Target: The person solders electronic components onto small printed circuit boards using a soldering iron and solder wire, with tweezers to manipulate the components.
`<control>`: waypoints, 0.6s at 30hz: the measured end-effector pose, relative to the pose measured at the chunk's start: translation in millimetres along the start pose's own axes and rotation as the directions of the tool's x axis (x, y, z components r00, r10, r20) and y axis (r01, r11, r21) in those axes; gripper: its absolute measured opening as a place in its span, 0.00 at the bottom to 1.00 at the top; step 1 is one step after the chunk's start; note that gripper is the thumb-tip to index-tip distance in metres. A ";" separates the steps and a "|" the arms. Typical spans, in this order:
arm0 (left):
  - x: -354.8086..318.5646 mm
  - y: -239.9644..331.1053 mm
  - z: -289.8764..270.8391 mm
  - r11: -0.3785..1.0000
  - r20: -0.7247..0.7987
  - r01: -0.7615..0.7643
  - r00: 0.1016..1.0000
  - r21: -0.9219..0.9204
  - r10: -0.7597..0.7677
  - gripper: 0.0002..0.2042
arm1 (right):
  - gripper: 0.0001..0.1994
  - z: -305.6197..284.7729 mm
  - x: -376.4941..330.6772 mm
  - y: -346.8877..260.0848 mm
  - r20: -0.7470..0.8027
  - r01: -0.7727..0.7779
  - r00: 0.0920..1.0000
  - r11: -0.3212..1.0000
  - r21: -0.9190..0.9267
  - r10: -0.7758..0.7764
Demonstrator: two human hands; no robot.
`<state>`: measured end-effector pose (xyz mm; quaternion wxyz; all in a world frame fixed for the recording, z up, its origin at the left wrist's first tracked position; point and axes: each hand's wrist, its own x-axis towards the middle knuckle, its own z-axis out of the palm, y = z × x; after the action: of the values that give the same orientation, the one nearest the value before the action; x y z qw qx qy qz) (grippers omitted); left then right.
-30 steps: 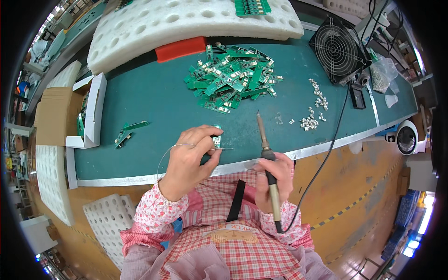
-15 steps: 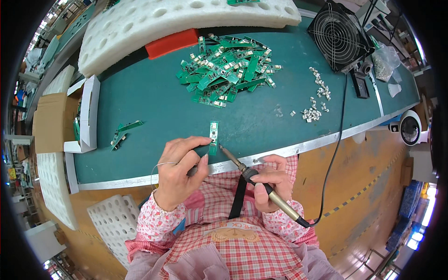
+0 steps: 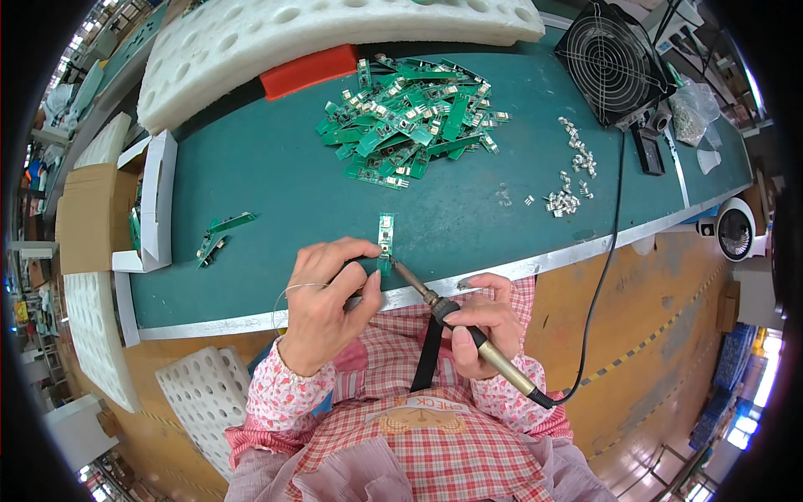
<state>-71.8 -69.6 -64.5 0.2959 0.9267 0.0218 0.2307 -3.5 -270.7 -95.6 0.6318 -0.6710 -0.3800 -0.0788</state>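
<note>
Small green circuit board [image 3: 386,232] lies on the desk [image 3: 276,184], long axis pointing away, just beyond the left hand [image 3: 328,303], whose fingers pinch solder wire [image 3: 288,293]. Right hand [image 3: 481,322] grips the soldering iron [image 3: 456,325], tip angled up-left onto the board's near end.

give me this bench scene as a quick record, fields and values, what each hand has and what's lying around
left hand: pinches thin solder wire by the small green circuit board
right hand: grips soldering iron, tip at the board's near end
surface: green bench mat
pile: green circuit boards, far centre
loose parts: small metal pieces, right
fan: black, wire grille, far right
left edge: white carton, two boards beside it
</note>
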 end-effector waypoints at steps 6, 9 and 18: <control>0.8 0.2 -0.1 1.000 0.003 -0.015 1.000 -0.001 0.015 0.09 | 0.08 -3.7 3.9 -3.5 0.114 0.055 0.993 0.993 -0.107 -0.043; -0.1 0.5 -1.3 1.000 0.018 0.002 1.000 -0.001 -0.002 0.09 | 0.09 -0.9 5.0 -6.7 0.106 0.076 0.992 0.989 -0.130 -0.062; 0.7 1.4 0.0 1.000 0.018 0.001 1.000 0.011 -0.002 0.08 | 0.08 3.3 4.1 -9.1 0.050 0.052 0.998 0.990 -0.128 -0.046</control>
<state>-71.3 -70.6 -63.4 0.2911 0.9304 0.0212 0.2219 -7.4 -266.8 -86.7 0.5758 -0.7026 -0.4052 -0.1027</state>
